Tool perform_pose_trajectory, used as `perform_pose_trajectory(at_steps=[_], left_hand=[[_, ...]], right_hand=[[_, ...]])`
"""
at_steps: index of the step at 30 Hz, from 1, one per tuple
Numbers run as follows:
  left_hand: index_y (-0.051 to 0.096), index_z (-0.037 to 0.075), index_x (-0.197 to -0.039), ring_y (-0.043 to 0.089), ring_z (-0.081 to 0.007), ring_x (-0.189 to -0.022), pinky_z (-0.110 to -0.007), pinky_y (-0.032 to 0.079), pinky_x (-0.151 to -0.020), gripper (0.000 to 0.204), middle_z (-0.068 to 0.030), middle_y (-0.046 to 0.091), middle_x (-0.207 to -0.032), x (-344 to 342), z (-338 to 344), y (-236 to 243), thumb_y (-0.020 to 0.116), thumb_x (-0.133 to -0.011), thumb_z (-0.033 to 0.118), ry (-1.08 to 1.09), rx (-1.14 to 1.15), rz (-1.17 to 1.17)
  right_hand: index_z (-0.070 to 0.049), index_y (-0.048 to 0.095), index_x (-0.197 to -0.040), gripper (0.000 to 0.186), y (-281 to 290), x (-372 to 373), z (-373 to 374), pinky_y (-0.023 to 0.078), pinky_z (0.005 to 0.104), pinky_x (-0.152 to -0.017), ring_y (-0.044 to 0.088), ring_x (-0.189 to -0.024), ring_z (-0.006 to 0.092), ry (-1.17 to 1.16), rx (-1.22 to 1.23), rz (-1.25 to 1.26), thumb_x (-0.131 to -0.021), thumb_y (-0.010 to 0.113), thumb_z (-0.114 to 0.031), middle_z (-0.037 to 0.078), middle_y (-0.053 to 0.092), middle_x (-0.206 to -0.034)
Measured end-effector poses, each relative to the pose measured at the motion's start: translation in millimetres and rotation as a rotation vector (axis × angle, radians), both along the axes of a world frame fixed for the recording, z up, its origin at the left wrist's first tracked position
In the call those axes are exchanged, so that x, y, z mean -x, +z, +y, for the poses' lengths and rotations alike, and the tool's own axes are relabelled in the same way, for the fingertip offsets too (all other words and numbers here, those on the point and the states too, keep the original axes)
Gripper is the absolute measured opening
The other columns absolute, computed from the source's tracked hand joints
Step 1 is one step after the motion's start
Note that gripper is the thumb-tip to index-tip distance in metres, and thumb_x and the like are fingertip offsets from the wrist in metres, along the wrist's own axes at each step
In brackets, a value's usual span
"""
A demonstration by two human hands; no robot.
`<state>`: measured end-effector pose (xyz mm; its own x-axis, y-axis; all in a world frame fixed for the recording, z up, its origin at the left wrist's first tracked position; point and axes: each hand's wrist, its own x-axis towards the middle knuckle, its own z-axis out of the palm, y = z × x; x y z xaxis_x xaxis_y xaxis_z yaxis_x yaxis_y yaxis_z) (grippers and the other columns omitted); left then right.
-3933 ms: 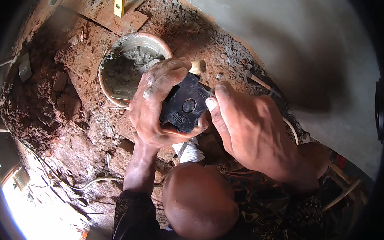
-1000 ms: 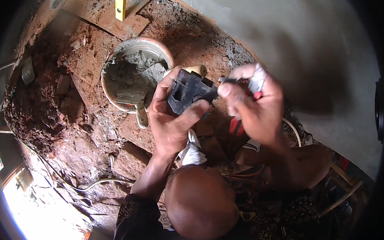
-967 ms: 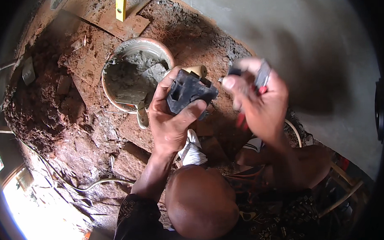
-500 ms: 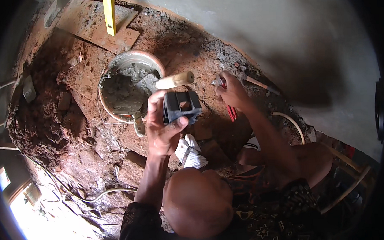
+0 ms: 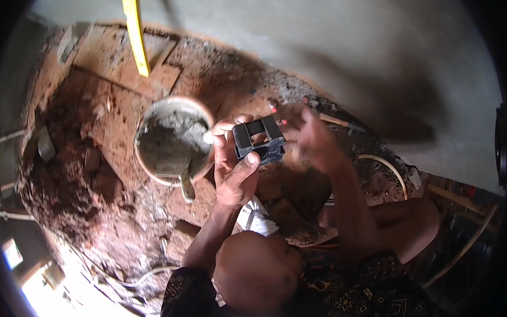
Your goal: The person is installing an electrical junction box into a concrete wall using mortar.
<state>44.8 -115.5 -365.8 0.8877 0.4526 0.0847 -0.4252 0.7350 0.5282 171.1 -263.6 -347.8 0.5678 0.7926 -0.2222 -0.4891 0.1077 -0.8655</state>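
Note:
My left hand (image 5: pixel 234 178) is closed around a black plastic box (image 5: pixel 243 136) with square openings, its thumb pressing the near side. Close by on the right, my right hand (image 5: pixel 315 138) is smeared by motion. Red tips of the pliers (image 5: pixel 272 108) show at its fingers; the rest of the tool is hidden or blurred. Left of the box stands a round bucket (image 5: pixel 143 160) holding wet grey mortar (image 5: pixel 169 147). A trowel's handle (image 5: pixel 187 189) sticks out over the bucket's near rim. Another pale handle is mostly covered by my left fingers.
A yellow spirit level (image 5: pixel 136 42) stands at the back left by boards (image 5: pixel 107 57). A wooden-handled tool (image 5: pixel 341 123) lies near the plastered wall (image 5: pixel 372 37). A bent pale hose (image 5: pixel 390 165) is at right. Loose reddish soil (image 5: pixel 69 170) is heaped at left.
My left hand has moved right with the black box. My right hand has turned the pliers, so the red ends that pointed down now show up by the fingers. The view has shifted slightly.

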Motion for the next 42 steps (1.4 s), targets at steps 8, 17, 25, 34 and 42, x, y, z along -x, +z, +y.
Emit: perform_pose_trajectory(at_steps=[8, 17, 25, 34, 42], left_hand=[[0.045, 0.012, -0.139, 0.046, -0.0282, -0.136, -0.046, 0.038, -0.115, 0.066, -0.015, 0.043, -0.148, -85.2, -35.1, 32.4, 0.081, -0.085, 0.002, -0.044, -0.455, -0.091], [0.045, 0.003, -0.15, 0.065, -0.017, -0.106, -0.025, 0.058, -0.072, 0.063, -0.014, 0.064, -0.128, -112.1, -19.1, 70.9, 0.073, -0.093, 0.001, -0.292, -0.581, -0.08], [0.027, 0.004, -0.162, 0.045, -0.0261, -0.142, -0.042, 0.043, -0.115, 0.092, -0.0157, 0.04, -0.159, -40.8, -8.0, 27.4, 0.073, -0.083, -0.01, -0.364, -0.696, 0.072], [0.024, 0.005, -0.163, 0.046, -0.03, -0.139, -0.049, 0.041, -0.114, 0.107, -0.0183, 0.037, -0.16, 62.3, 2.8, 7.8, 0.09, -0.078, 0.009, -0.124, -0.528, 0.245], [0.013, -0.001, -0.163, 0.045, -0.0307, -0.141, -0.045, 0.038, -0.116, 0.115, -0.0204, 0.027, -0.163, 74.5, -17.1, 21.0, 0.09, -0.078, 0.013, 0.034, -0.187, 0.338]], right_hand=[[0.002, 0.047, -0.139, 0.071, 58.3, -11.2, -37.2, 0.046, 0.0377, -0.109, 0.056, -0.127, 0.0232, -0.493, -0.055, -0.483, -0.08, 0.086, -0.002, 0.014, 0.057, -0.134], [0.002, 0.058, -0.125, 0.055, 83.9, -16.3, -56.6, 0.05, 0.0385, -0.105, 0.057, -0.124, 0.0222, -0.561, -0.105, -0.542, -0.077, 0.086, 0.0, 0.011, 0.058, -0.13], [-0.002, 0.056, -0.13, 0.064, 55.4, 9.0, -44.0, 0.052, 0.0391, -0.104, 0.059, -0.124, 0.0234, -0.361, 0.125, -0.384, -0.074, 0.087, -0.004, 0.014, 0.058, -0.134], [-0.002, 0.05, -0.136, 0.084, 16.1, 34.2, -3.6, 0.052, 0.0431, -0.102, 0.063, -0.121, 0.0274, -0.043, 0.283, -0.721, -0.066, 0.094, -0.016, 0.016, 0.059, -0.132], [-0.003, 0.033, -0.142, 0.097, 9.4, 73.1, 32.4, 0.058, 0.0368, -0.094, 0.063, -0.113, 0.021, -0.003, -0.012, -0.36, -0.068, 0.095, -0.006, 0.013, 0.058, -0.127]])
